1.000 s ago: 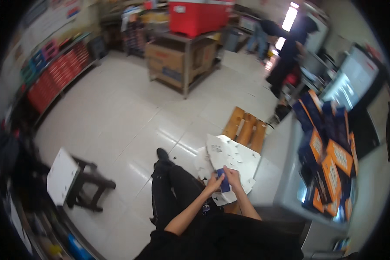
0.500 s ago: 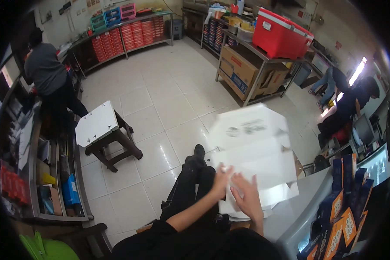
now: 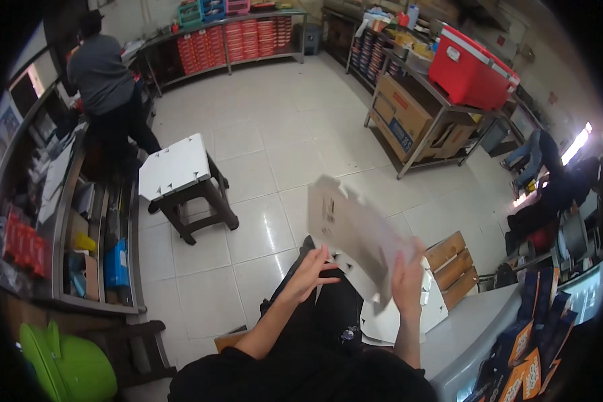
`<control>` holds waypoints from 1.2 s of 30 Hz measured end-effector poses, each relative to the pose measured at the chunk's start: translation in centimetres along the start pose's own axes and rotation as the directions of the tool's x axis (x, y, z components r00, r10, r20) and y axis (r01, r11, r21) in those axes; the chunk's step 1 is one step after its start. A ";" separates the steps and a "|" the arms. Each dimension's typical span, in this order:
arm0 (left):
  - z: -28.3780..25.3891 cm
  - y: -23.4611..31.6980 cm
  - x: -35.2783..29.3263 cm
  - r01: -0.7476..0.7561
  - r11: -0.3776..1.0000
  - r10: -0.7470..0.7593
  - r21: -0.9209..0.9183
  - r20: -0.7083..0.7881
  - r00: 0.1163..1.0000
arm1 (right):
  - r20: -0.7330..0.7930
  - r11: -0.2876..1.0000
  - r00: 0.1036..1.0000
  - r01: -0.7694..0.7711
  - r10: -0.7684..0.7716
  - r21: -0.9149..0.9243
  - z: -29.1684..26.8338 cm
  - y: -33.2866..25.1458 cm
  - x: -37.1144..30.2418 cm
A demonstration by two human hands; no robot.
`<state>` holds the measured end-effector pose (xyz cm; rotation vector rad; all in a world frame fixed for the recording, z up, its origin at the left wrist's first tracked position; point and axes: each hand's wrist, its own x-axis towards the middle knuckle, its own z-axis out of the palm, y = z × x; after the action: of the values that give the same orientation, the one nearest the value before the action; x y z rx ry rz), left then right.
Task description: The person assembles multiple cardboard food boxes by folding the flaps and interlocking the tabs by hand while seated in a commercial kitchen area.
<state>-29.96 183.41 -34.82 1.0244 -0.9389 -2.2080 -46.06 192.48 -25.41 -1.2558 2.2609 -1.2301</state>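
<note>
A white cardboard box blank (image 3: 348, 228) with dark print stands tilted above my lap, part of it bent and smeared by motion. My right hand (image 3: 407, 278) grips its right edge between thumb and fingers. Beside its lower left edge is my left hand (image 3: 306, 276), fingers spread, the fingertips close to or touching the cardboard. Under my right forearm, more flat white box blanks (image 3: 419, 315) lie beside my lap. Another white cardboard sheet (image 3: 174, 167) with notched edges rests on a dark stool (image 3: 211, 201) ahead to the left.
A slatted wooden seat (image 3: 454, 268) and dark blue and orange boxes (image 3: 532, 348) are at right. Ahead stands a metal table (image 3: 442, 127) with a red cooler (image 3: 472, 74). Shelving (image 3: 100, 268) and a green bucket (image 3: 70, 365) line the left. Other people work at both sides.
The box blank has gone from lying open at right to tilted upright and further left. My hands have separated: the left moved left, the right took its right edge. The view has shifted.
</note>
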 end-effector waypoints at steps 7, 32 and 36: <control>1.2 1.9 -0.8 -0.104 0.908 0.165 -0.407 0.119 0.979 | 0.197 0.787 0.828 0.383 -0.525 0.484 1.9 0.2 -1.5; 1.3 3.0 -4.5 -0.352 0.921 0.295 0.169 0.288 0.911 | 0.157 0.932 0.955 0.194 -0.250 0.306 2.1 0.1 2.5; -0.2 5.7 -4.8 -0.454 0.819 0.210 0.350 0.554 0.806 | 0.156 0.939 0.957 0.196 -0.247 0.283 1.7 -0.2 4.0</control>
<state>-26.10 183.10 -28.41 0.3932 -1.8095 -1.9899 -47.28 188.25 -25.64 -1.4818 1.7905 -1.3711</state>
